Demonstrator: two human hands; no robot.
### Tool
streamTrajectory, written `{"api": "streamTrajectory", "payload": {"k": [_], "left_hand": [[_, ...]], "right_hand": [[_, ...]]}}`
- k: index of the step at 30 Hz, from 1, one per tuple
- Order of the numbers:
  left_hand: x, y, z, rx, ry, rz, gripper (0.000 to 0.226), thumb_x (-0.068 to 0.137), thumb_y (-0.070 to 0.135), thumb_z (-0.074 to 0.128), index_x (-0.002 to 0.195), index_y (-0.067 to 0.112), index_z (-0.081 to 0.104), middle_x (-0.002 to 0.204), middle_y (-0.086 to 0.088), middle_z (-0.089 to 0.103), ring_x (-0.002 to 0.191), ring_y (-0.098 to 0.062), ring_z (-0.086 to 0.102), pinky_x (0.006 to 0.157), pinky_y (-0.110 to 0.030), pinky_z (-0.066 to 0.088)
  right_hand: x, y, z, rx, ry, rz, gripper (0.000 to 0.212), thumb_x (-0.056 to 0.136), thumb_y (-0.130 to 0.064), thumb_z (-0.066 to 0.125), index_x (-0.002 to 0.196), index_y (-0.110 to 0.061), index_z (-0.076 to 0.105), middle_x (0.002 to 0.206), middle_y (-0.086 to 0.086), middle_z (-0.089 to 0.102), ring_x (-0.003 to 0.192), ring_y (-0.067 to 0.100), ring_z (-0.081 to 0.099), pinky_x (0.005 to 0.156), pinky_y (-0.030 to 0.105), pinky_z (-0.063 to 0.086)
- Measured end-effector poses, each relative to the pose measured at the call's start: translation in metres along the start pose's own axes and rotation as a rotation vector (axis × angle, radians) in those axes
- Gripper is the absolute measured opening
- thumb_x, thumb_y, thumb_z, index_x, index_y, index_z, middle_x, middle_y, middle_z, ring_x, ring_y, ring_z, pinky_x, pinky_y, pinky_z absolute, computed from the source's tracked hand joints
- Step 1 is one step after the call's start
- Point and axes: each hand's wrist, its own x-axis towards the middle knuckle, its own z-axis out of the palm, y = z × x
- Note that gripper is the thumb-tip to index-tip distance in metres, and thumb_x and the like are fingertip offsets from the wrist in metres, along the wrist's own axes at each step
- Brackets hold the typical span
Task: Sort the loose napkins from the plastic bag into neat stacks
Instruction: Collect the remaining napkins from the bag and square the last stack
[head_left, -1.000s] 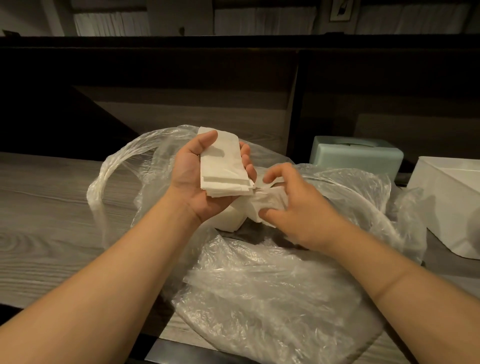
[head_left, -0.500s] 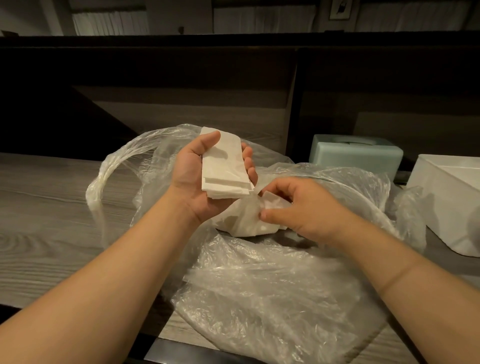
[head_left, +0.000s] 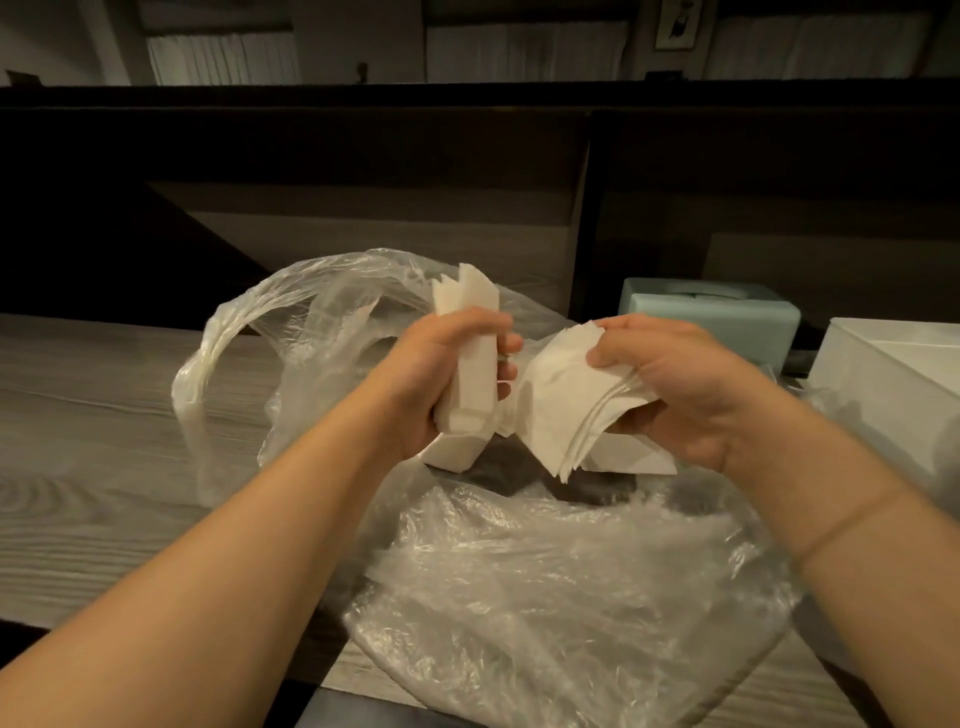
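A clear plastic bag (head_left: 545, 587) lies crumpled and open on the wooden counter. My left hand (head_left: 441, 364) grips a folded stack of white napkins (head_left: 475, 379) held on edge above the bag, fingers wrapped round it. My right hand (head_left: 670, 379) grips a fanned bundle of loose white napkins (head_left: 566, 400) just to the right, thumb on top. More white napkins (head_left: 631, 460) lie inside the bag beneath both hands, partly hidden.
A pale green tissue box (head_left: 711, 317) stands behind the bag at the right. A white box (head_left: 893, 374) sits at the far right edge. Grey wood-grain counter (head_left: 93, 415) stretches to the left. A dark wall panel rises behind.
My left hand has turned its stack from flat in the palm to on edge and closed round it. My right hand has lifted a bundle of napkins out of the bag.
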Motion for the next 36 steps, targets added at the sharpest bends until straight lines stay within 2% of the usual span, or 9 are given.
{"api": "streamTrajectory", "payload": {"k": [3, 6, 10, 13, 17, 19, 24, 28, 36], "left_hand": [[0.002, -0.014, 0.005, 0.386, 0.028, 0.092, 0.057, 0.077, 0.034, 0.074, 0.128, 0.017, 0.058, 0.111, -0.002, 0.07, 0.1, -0.019, 0.069, 0.081, -0.038, 0.056], [0.004, -0.022, 0.008, 0.415, -0.053, 0.069, 0.06, 0.08, 0.04, 0.072, 0.134, 0.02, 0.057, 0.119, -0.002, 0.072, 0.108, -0.02, 0.07, 0.089, -0.04, 0.054], [-0.007, -0.017, 0.017, 0.17, -0.156, -0.146, 0.038, 0.097, 0.042, 0.061, 0.115, 0.011, 0.072, 0.098, -0.011, 0.074, 0.081, -0.024, 0.071, 0.077, -0.04, 0.058], [-0.012, -0.012, 0.02, -0.072, -0.286, -0.305, 0.053, 0.091, 0.057, 0.056, 0.108, 0.012, 0.078, 0.101, -0.015, 0.071, 0.084, -0.031, 0.067, 0.082, -0.044, 0.058], [-0.008, -0.013, 0.017, -0.326, -0.379, -0.374, 0.066, 0.089, 0.07, 0.057, 0.119, 0.013, 0.068, 0.098, -0.01, 0.065, 0.083, -0.028, 0.063, 0.083, -0.043, 0.054], [-0.007, -0.014, 0.015, -0.337, -0.385, -0.397, 0.069, 0.089, 0.072, 0.057, 0.122, 0.012, 0.068, 0.099, -0.012, 0.067, 0.085, -0.029, 0.061, 0.086, -0.043, 0.05], [-0.009, -0.014, 0.012, -0.286, -0.504, -0.434, 0.064, 0.089, 0.068, 0.06, 0.119, 0.012, 0.074, 0.102, -0.014, 0.067, 0.084, -0.028, 0.06, 0.08, -0.04, 0.055], [-0.005, -0.015, 0.007, -0.336, -0.521, -0.477, 0.068, 0.09, 0.067, 0.061, 0.126, 0.01, 0.065, 0.109, -0.017, 0.065, 0.091, -0.033, 0.062, 0.089, -0.045, 0.053], [-0.004, -0.015, 0.006, -0.464, -0.445, -0.445, 0.072, 0.078, 0.056, 0.079, 0.126, 0.002, 0.07, 0.114, -0.02, 0.065, 0.098, -0.035, 0.065, 0.095, -0.05, 0.055]], "right_hand": [[-0.002, 0.003, 0.007, 0.01, 0.039, 0.008, 0.021, 0.091, 0.001, 0.059, 0.108, -0.008, 0.068, 0.089, 0.011, 0.073, 0.069, 0.019, 0.069, 0.053, 0.033, 0.056], [-0.003, 0.006, 0.014, 0.061, 0.035, 0.03, 0.018, 0.093, 0.001, 0.06, 0.109, -0.002, 0.067, 0.086, 0.014, 0.073, 0.058, 0.015, 0.069, 0.046, 0.028, 0.052], [-0.004, 0.007, 0.018, 0.267, -0.012, 0.065, 0.019, 0.096, -0.004, 0.062, 0.11, 0.008, 0.064, 0.105, 0.027, 0.071, 0.078, 0.031, 0.077, 0.059, 0.036, 0.062], [-0.004, 0.006, 0.018, 0.339, -0.085, 0.036, 0.025, 0.102, -0.021, 0.058, 0.11, 0.003, 0.061, 0.107, 0.028, 0.07, 0.09, 0.036, 0.076, 0.077, 0.044, 0.063], [-0.007, 0.006, 0.019, 0.036, -0.016, -0.128, 0.021, 0.099, -0.014, 0.056, 0.119, -0.012, 0.06, 0.093, 0.016, 0.069, 0.068, 0.027, 0.066, 0.063, 0.043, 0.058], [-0.008, 0.009, 0.018, -0.198, 0.041, -0.273, 0.033, 0.097, -0.013, 0.062, 0.127, -0.025, 0.058, 0.105, 0.004, 0.061, 0.06, 0.011, 0.067, 0.054, 0.028, 0.057], [0.0, 0.021, 0.018, -0.385, 0.072, -0.502, 0.03, 0.092, -0.026, 0.073, 0.117, -0.039, 0.065, 0.119, -0.004, 0.049, 0.107, 0.014, 0.056, 0.067, 0.025, 0.061], [0.001, 0.02, 0.016, -0.281, 0.133, -0.609, 0.003, 0.096, -0.022, 0.068, 0.099, -0.023, 0.07, 0.113, 0.005, 0.058, 0.087, -0.003, 0.057, 0.057, 0.011, 0.051], [0.004, 0.013, 0.009, -0.096, 0.164, -0.625, 0.01, 0.099, -0.023, 0.064, 0.095, -0.026, 0.073, 0.085, -0.012, 0.071, 0.082, 0.003, 0.066, 0.071, 0.019, 0.054]]}}
